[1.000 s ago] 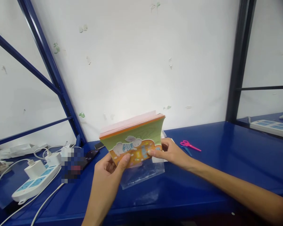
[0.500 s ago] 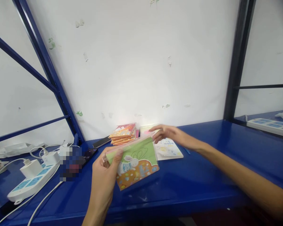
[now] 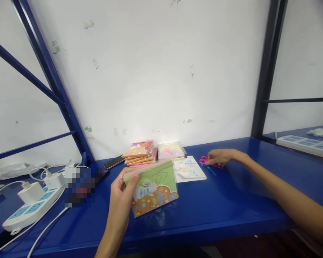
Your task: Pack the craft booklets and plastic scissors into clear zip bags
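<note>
Clock positions are read with the bagged booklet point(image 3: 156, 191) at the centre of the dial and 12 o'clock toward the wall point(image 3: 150, 71). The principal change is a release: 1 second ago 2 hands gripped the booklet, whereas now only the left hand point(image 3: 121, 193) bears it. That hand sits at 9 o'clock, thumb across the front, pinching the upper left corner of the clear sleeve. The booklet stands tilted over the front part of the blue table point(image 3: 231, 204); contact of its lower edge with the surface cannot be confirmed. The right hand point(image 3: 216, 157), noted near the booklet's upper right corner 0.5 seconds ago, is now at 2 o'clock and well apart from it. Its fingers are drawn narrow at the pink scissors point(image 3: 204, 161); whether they are closed firmly on them cannot be told. A blue tool point(image 3: 212, 170) lies just beside. Also at 2 o'clock, but nearer, lies a white booklet point(image 3: 192, 170); a stack of orange packets point(image 3: 138, 152) is at 11 o'clock and a pale bagged pile point(image 3: 170, 149) at 1 o'clock. In this inspector's judgement, the change divides the work: the left hand alone keeps the booklet up, by 1 corner, while the right attends to the scissors.
</note>
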Available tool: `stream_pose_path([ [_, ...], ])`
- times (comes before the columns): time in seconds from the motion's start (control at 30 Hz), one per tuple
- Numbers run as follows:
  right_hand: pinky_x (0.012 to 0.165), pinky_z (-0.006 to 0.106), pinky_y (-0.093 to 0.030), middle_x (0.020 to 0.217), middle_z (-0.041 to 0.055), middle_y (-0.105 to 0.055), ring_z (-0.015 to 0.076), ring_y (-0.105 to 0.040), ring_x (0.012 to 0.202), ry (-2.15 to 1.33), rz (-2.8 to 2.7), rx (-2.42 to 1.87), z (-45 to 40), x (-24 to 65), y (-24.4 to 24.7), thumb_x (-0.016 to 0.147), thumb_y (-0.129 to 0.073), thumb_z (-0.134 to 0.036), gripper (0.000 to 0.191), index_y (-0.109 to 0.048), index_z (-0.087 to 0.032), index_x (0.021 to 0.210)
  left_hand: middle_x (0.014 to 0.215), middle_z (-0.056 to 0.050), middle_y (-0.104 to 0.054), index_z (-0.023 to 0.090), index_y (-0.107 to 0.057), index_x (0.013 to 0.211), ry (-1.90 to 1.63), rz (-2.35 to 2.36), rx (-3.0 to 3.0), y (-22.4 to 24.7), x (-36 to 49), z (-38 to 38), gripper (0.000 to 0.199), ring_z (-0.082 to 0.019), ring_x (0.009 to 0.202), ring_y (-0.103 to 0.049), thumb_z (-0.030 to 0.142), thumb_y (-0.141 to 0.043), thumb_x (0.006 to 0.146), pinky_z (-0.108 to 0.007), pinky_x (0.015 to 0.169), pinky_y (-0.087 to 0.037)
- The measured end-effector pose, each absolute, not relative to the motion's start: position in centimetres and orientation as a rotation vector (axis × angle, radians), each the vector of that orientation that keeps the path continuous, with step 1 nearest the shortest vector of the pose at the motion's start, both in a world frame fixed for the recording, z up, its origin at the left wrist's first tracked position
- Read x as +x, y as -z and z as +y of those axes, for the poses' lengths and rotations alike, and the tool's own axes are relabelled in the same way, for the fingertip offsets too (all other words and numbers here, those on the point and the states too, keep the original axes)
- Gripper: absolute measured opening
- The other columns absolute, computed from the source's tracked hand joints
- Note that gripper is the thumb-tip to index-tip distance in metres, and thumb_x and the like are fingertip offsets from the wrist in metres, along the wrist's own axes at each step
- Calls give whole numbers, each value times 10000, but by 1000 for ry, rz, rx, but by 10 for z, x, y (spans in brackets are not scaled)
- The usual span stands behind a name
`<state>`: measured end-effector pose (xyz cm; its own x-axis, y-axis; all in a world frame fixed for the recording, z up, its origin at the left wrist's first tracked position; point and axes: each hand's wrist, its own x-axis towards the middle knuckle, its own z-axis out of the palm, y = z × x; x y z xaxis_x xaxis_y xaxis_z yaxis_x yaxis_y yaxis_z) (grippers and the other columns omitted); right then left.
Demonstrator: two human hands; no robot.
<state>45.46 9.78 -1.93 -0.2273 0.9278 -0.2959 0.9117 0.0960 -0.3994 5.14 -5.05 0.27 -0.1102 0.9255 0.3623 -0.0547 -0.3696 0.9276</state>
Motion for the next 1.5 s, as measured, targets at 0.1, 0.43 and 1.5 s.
stream_pose_path([
  [0.1,611,335,-445,686,81,-658,214,-604,637,-763,-2312,-1849,93,454,9,742,-631,-735,551,-601,-186,730,946,-13,-724,194,-706,954,-1585,1006,1371,-5,52,-53,256,-167,829,-625,421,-734,839,-216,706,-483],
  [0.43,720,319,-474,906,38,-725,170,-622,774,-915,-1947,-801,11,346,-61,860,-757,-431,291,-609,-228,1006,985,-48,-758,172,-715,1021,-1588,971,1358,-9,56,-58,281,-235,918,-675,367,-725,819,-281,786,-487],
  [1.5,611,260,-454,810,-6,-742,151,-686,759,-445,-2116,-638,-28,242,-89,921,-675,-314,87,-714,-236,929,914,-35,-729,179,-703,968,-1567,907,1315,-14,61,-64,240,-207,798,-637,354,-706,803,-272,717,-474],
])
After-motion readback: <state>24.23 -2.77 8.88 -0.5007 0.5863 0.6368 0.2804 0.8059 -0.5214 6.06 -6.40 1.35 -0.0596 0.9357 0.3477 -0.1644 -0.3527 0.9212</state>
